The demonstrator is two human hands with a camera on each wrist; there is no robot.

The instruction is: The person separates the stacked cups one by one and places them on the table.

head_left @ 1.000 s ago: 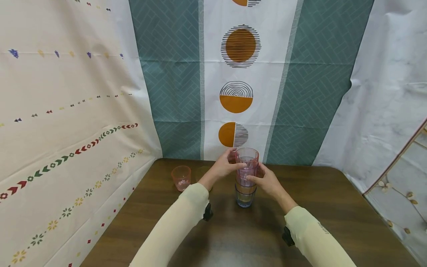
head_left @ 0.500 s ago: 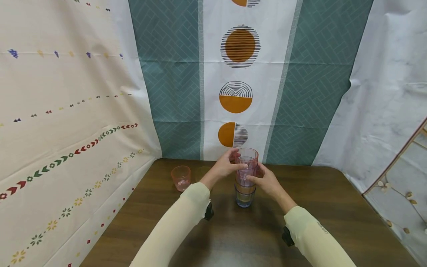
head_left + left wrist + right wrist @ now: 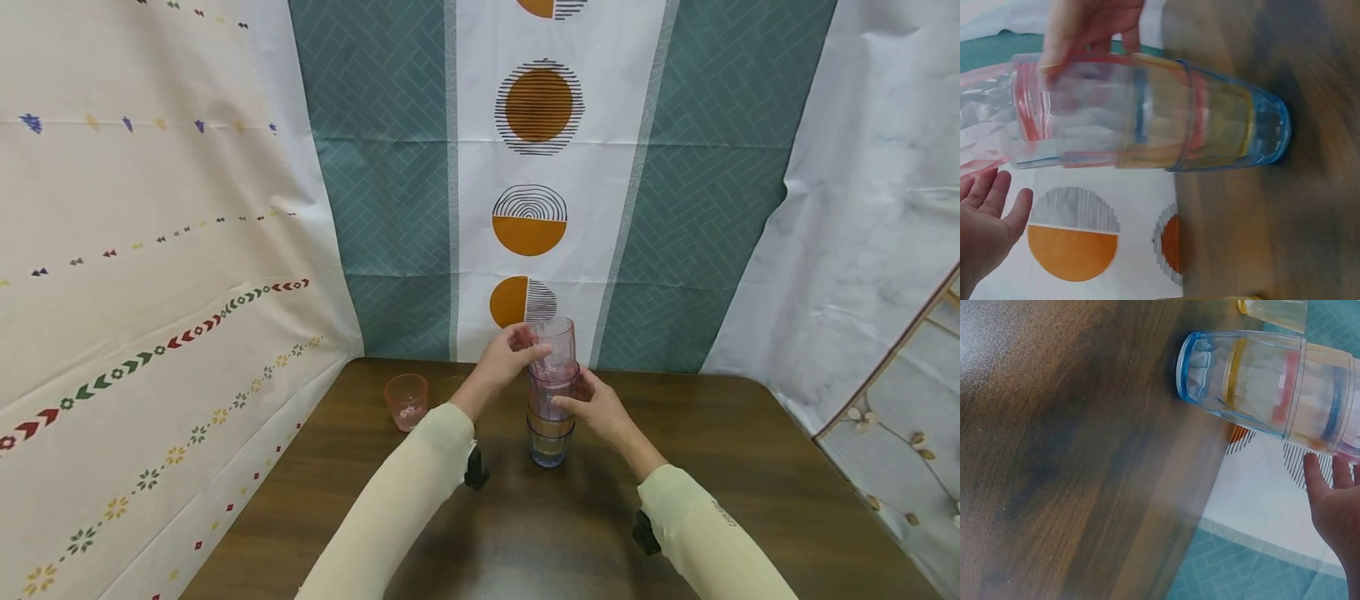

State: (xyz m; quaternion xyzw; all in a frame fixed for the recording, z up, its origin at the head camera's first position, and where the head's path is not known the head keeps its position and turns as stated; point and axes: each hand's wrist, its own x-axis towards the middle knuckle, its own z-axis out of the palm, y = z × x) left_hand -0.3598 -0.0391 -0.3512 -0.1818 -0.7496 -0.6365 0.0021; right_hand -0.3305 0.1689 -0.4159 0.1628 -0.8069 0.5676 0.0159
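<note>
A stack of nested clear tumblers (image 3: 549, 402) stands upright on the table, the blue tumbler (image 3: 549, 452) at its base with yellow- and pink-tinted ones above. My left hand (image 3: 504, 360) grips a pink tumbler (image 3: 561, 340) at the top, its lower end still within the rim below. My right hand (image 3: 597, 408) holds the stack's upper part from the right, thumb in front. In the left wrist view, the left fingers (image 3: 988, 194) sit beside the pink tumbler (image 3: 982, 119). In the right wrist view, the right hand (image 3: 1341, 509) is beside the stack (image 3: 1260, 378).
Left on the wooden table (image 3: 315, 492) stands another pink tumbler (image 3: 407, 407). A faint yellow tumbler (image 3: 1275, 312) is near it, partly behind my left forearm in the head view. Patterned cloth (image 3: 390, 208) hangs behind the table, with more cloth (image 3: 180, 375) along the left side.
My left hand has raised the top pink tumbler a little out of the stack, exposing more of its wall. My right hand and the lower tumblers stay in place.
</note>
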